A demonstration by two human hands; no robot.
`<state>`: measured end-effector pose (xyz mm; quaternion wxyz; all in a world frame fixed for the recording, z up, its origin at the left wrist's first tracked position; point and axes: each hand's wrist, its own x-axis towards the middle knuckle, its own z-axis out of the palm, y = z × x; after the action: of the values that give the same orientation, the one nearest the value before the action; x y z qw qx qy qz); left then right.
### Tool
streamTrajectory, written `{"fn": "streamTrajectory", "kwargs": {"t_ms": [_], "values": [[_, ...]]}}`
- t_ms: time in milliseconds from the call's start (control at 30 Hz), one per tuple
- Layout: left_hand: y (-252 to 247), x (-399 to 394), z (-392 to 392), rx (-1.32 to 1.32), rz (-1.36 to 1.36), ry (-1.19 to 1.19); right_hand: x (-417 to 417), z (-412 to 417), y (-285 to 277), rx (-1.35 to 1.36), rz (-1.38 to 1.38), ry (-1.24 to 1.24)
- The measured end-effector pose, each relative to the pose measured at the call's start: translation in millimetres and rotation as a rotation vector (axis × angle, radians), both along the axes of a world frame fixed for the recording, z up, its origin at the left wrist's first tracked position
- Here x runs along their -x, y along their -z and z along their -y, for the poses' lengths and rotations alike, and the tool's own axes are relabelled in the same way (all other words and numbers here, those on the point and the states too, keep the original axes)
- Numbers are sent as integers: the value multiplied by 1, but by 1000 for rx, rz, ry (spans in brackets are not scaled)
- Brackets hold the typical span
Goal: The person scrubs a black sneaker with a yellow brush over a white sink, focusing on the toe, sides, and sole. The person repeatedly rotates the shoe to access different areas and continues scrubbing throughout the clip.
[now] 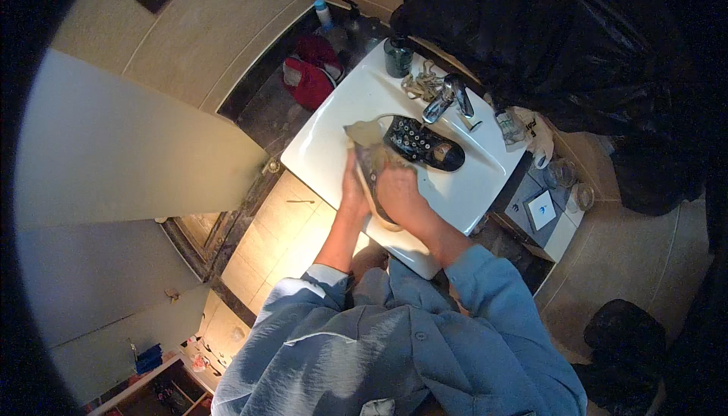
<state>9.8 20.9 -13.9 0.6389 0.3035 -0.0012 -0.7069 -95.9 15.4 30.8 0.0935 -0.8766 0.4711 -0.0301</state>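
A sneaker [372, 176] with a pale sole edge is tilted over the front of the white washbasin [318, 148]. My left hand [355, 191] grips it along the sole side. Curled into a fist, my right hand [400, 193] is against the shoe's upper; motion blur hides whether anything is in its fingers. A second sneaker [424, 144], black with metal eyelets and no laces in them, lies in the basin under the chrome faucet [446, 100]. Loose beige shoelaces [422, 82] lie in a tangle behind the faucet, beside a dark glass cup [398, 57].
Left of the basin, a red fabric item [311, 77] and a blue-capped bottle [323, 15] sit on the dark counter. To the right are a crumpled plastic bag [537, 134], glass jars [560, 173] and an open box [520, 202]. Black plastic sheeting [529, 35] hangs behind.
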Motion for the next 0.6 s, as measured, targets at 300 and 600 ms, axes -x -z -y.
{"fn": "streamTrajectory", "kwargs": {"t_ms": [300,600], "values": [[-6,-17,-1,-6,60,-127,-1,-13,-36,-177,104,-99],[-23,2,7,-35,91,-77,-11,22,-2,38,174,65]]}}
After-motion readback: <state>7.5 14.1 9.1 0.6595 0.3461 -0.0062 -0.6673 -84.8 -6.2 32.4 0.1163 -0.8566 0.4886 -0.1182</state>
